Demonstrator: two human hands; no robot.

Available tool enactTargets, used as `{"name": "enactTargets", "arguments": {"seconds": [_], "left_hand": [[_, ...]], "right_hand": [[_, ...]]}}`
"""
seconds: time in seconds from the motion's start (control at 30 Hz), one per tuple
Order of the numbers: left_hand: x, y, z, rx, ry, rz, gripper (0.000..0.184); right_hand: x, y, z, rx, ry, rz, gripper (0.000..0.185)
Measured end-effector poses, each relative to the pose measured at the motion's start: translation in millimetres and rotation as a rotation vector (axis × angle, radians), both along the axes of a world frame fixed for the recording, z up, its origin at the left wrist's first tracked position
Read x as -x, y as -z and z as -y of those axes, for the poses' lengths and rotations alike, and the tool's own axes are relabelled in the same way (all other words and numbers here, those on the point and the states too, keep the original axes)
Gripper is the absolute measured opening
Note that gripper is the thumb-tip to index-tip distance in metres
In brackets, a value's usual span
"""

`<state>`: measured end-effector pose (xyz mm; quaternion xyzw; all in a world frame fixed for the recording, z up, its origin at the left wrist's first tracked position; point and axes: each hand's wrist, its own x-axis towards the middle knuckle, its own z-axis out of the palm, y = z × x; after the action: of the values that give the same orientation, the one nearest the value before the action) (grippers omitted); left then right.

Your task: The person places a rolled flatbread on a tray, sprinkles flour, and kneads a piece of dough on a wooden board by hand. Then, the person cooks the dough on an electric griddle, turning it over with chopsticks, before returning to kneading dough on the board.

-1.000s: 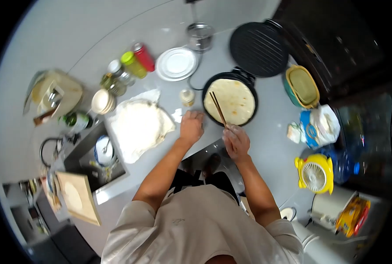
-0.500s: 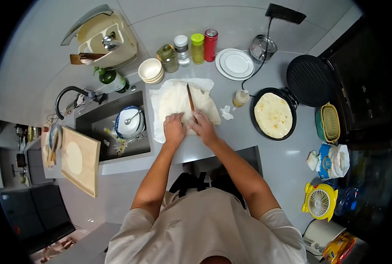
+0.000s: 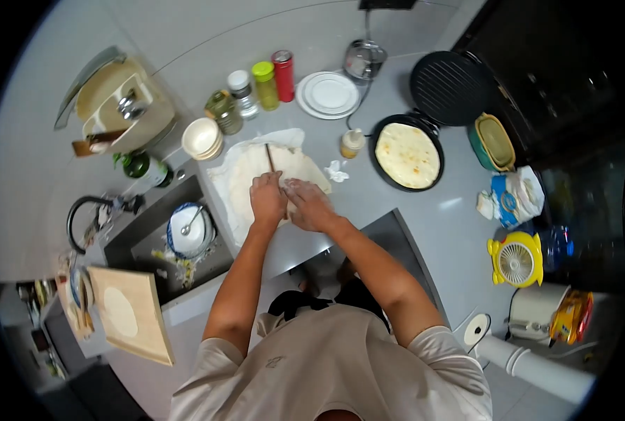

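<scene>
A large white sheet of dough (image 3: pixel 239 189) lies on a white cloth or paper (image 3: pixel 295 137) on the counter. A thin dark-brown rolling pin (image 3: pixel 269 156) lies lengthwise over the dough, its far end showing beyond my fingers. My left hand (image 3: pixel 267 198) is closed over the pin, fingers bent. My right hand (image 3: pixel 310 205), dusted with white flour, is pressed against the left hand with its fingers curled at the pin. Most of the pin's near part is hidden by both hands.
A round flatbread sits in the open black electric griddle (image 3: pixel 436 172) on the right. The sink (image 3: pixel 133 238) with stacked bowls is to the left, beside a wooden board (image 3: pixel 158 330) carrying a flat dough round. Jars, a red can (image 3: pixel 283 77) and white plates (image 3: pixel 332 95) stand behind.
My view has turned, so the counter appears rotated. My left hand has come from the dough onto the pin, close against my right hand. Less of the pin's far end shows.
</scene>
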<state>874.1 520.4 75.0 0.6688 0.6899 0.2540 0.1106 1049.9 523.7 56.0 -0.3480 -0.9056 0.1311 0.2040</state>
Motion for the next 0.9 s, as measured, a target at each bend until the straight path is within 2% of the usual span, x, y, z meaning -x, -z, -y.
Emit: {"name": "enactTargets", "arguments": {"seconds": [0.07,0.17,0.33,0.4,0.47,0.67,0.9], "left_hand": [[-27.6,-13.2,-17.2,-0.094,0.098,0.033,0.044],[-88.5,-39.6,-49.8,-0.185,0.289,0.110,0.043],[-202.6,-78.8,-114.9,-0.238,0.498,0.134,0.040],[-245.7,-90.0,-151.3,-0.323,0.541,0.165,0.037],[-288.1,-104.9,-188.0,-0.328,0.545,0.211,0.035],[-390.2,-145.2,-280.1,-0.298,0.482,0.197,0.040],[-435.3,-158.3,-347.0,-0.321,0.441,0.123,0.043]], "right_hand": [[-32.1,-18.2,-1.2,-0.047,0.134,-0.175,0.049],[-102.9,-48.4,-12.1,-0.307,0.356,-0.239,0.035],[-240.4,-98.7,-49.1,-0.428,0.618,-0.304,0.030],[-286.8,-114.2,-65.6,-0.381,0.736,-0.344,0.026],[-323.3,-129.8,-87.7,-0.313,0.873,-0.328,0.026],[-413.2,-157.3,-190.9,-0.380,0.915,-0.412,0.029],[-463.2,-176.2,-303.3,-0.258,1.093,-0.268,0.049]]}}
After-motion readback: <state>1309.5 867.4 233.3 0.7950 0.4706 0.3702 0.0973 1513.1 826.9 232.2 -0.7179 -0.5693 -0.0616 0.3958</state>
